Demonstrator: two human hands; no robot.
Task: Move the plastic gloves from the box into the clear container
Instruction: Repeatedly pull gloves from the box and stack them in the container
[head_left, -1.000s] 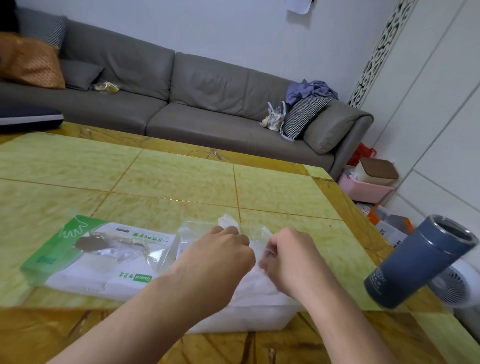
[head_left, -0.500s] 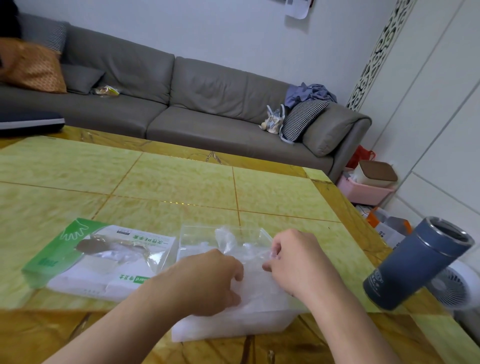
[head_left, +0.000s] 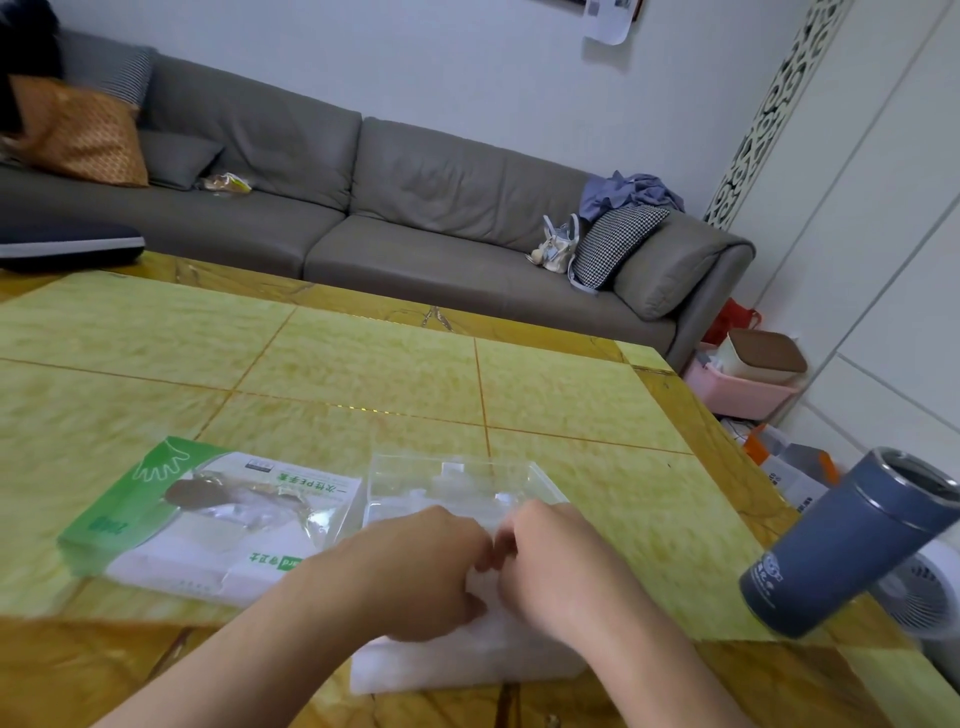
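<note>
A green and white glove box (head_left: 208, 519) lies flat on the yellow tiled table, left of centre. Right beside it stands the clear container (head_left: 457, 478), its far rim showing beyond my hands. White plastic gloves (head_left: 483, 644) fill its near part. My left hand (head_left: 415, 571) and my right hand (head_left: 556, 566) are side by side over the container, fingers curled down into the gloves and almost touching each other. The fingertips are hidden, so how they hold the gloves is unclear.
A dark blue tumbler (head_left: 852, 540) stands near the table's right edge. A grey sofa (head_left: 415, 218) with cushions runs behind the table. A white fan (head_left: 930, 597) and a pink bin (head_left: 743, 384) sit on the floor at the right.
Both hands have drawn together and moved toward the near part of the container, pressing the gloves down. The upstanding bit of glove at the far side is gone.
</note>
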